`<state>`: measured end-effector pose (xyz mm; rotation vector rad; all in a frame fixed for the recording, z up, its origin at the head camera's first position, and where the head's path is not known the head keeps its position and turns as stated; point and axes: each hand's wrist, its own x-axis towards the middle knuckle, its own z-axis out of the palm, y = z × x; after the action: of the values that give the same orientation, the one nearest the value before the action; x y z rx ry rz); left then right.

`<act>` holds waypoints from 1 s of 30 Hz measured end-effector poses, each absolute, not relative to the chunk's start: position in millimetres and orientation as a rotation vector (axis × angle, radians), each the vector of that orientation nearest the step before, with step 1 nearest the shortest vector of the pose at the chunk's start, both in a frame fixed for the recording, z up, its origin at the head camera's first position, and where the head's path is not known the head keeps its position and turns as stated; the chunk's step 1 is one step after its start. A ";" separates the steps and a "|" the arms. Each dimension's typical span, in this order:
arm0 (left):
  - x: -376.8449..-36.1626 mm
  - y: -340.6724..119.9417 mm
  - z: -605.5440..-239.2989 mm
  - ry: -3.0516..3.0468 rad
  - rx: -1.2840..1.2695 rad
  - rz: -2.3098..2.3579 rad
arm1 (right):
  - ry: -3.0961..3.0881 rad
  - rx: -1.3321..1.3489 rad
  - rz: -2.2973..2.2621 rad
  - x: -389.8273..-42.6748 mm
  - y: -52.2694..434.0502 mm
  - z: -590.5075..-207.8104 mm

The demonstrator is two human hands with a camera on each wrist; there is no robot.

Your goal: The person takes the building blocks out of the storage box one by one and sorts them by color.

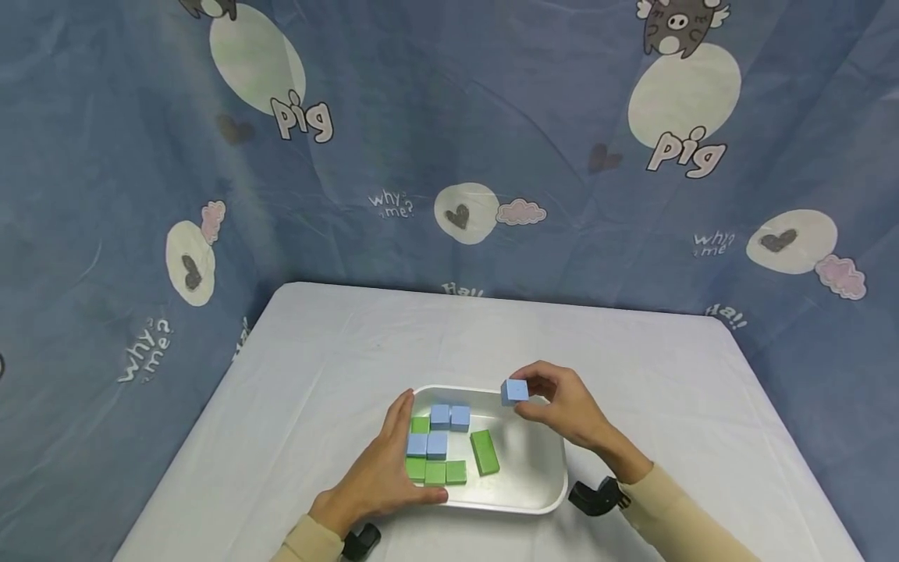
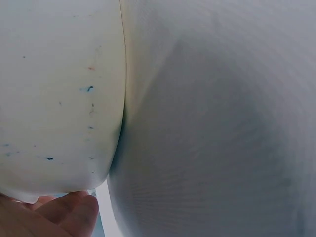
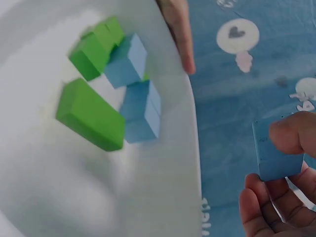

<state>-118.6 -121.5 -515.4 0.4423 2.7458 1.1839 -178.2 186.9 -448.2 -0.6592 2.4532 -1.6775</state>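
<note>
Above the far right corner of the white tray [image 1: 520, 499], my right hand [image 1: 565, 402] pinches a blue block [image 1: 515, 392] between thumb and fingers. The right wrist view shows the thumb flat on one face of that block [image 3: 280, 160]. My left hand [image 1: 386, 464] grips the tray's left end, its thumb along the near rim and its fingers at the far left corner. Inside the tray, several blue blocks [image 1: 437, 446] and small green blocks [image 1: 456, 472] stand close together at the left. A longer green block [image 1: 485, 453] lies apart, slightly tilted, near the middle.
The tray stands on a table with a white cloth [image 1: 295, 375]. Behind and beside it hangs a blue printed curtain [image 1: 365, 257]. Black wrist devices [image 1: 595, 497] sit below both hands, close to the tray's near side.
</note>
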 end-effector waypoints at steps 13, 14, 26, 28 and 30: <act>-117.8 -120.5 -514.0 2.750 0.439 1.164 | 2.488 -0.493 -1.760 -204.6 226.1 -450.0; -117.7 -120.4 -513.8 2.750 0.440 1.162 | 2.491 -0.468 -1.765 -207.2 229.2 -450.9; -115.7 -122.0 -516.6 2.719 0.455 1.234 | 2.575 -0.302 -1.638 -235.2 250.9 -478.6; -116.0 -121.9 -516.8 2.715 0.461 1.240 | 2.577 -0.302 -1.625 -237.5 252.2 -484.0; -116.7 -121.8 -516.7 2.716 0.462 1.240 | 2.578 -0.307 -1.611 -239.8 253.9 -489.4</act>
<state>-116.7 -121.8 -516.7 0.4624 2.7162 1.2400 -239.8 253.9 -489.4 -0.3073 2.5782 -1.6107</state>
